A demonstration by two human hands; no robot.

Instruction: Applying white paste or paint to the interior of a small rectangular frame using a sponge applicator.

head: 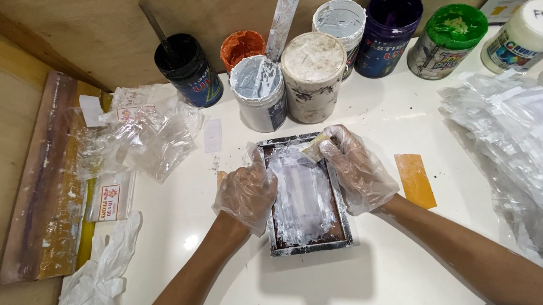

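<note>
White table [363,284] — paint jars [311,75], framed screen [306,197].

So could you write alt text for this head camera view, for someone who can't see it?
Two hands in clear plastic gloves work over a small framed screen smeared with white ink on a white table: the left hand steadies its edge, the right hand presses a small scraper at its top. Open ink jars stand behind, plastic bags to the left.
</note>
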